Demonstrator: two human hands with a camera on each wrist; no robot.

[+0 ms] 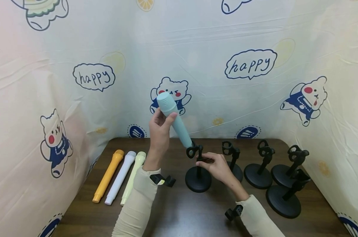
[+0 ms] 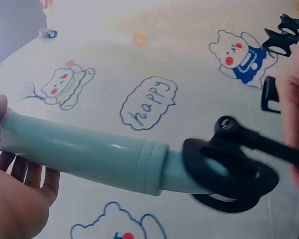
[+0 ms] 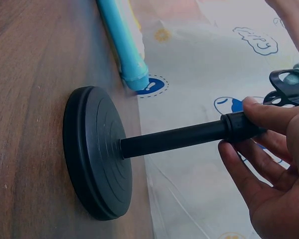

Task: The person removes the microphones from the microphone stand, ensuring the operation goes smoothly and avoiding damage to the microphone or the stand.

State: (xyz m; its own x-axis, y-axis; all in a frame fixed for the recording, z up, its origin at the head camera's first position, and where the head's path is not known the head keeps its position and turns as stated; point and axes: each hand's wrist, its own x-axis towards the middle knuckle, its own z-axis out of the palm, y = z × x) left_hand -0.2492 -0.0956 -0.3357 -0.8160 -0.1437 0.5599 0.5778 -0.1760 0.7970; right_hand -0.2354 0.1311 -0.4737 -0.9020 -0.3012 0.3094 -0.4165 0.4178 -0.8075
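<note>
My left hand (image 1: 160, 136) grips a light blue microphone (image 1: 181, 129) near its head, and the body slants down to the right. In the left wrist view the microphone's narrow tail (image 2: 177, 172) reaches into the black ring clip (image 2: 274, 180) of a microphone stand. How firmly the clip holds it I cannot tell. The stand's round base (image 1: 198, 184) rests on the table. Thumb and fingers of my right hand (image 1: 217, 167) pinch the collar (image 3: 234, 127) at the top of its pole, just below the clip.
Several more black microphone stands (image 1: 258, 176) occupy the table's right side. Three microphones lie side by side on the left: orange (image 1: 108, 176), white (image 1: 120, 177) and pale yellow (image 1: 133, 177). A printed cloth (image 1: 202, 72) hangs round the wooden table (image 1: 179, 210).
</note>
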